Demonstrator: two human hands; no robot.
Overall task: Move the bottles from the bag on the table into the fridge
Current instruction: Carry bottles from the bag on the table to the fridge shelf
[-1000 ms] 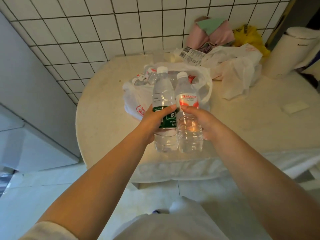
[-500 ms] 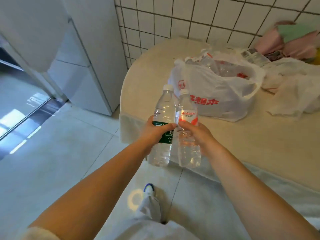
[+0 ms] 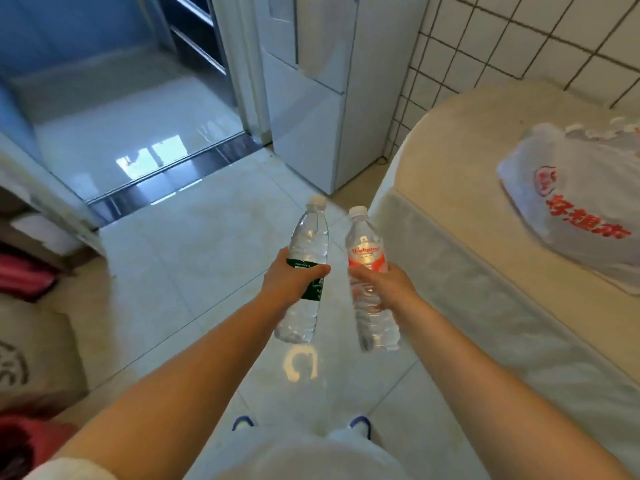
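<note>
My left hand grips a clear water bottle with a green label around its middle. My right hand grips a second clear bottle with a red and white label. Both bottles are held upright over the floor, a little apart, caps pointing away from me. The white fridge stands ahead with its doors closed, beside the tiled wall. The white plastic bag with red print lies on the round beige table at the right; more bottle tops show at its mouth.
A doorway with a metal threshold opens to the left of the fridge. A cushioned seat and red cloth sit at the left edge. Pale floor tiles stretch between me and the fridge. My shoes show below.
I have turned left from the table toward the fridge. The bag has slid to the right of the view, and the two bottles, pressed together before, are now held apart.
</note>
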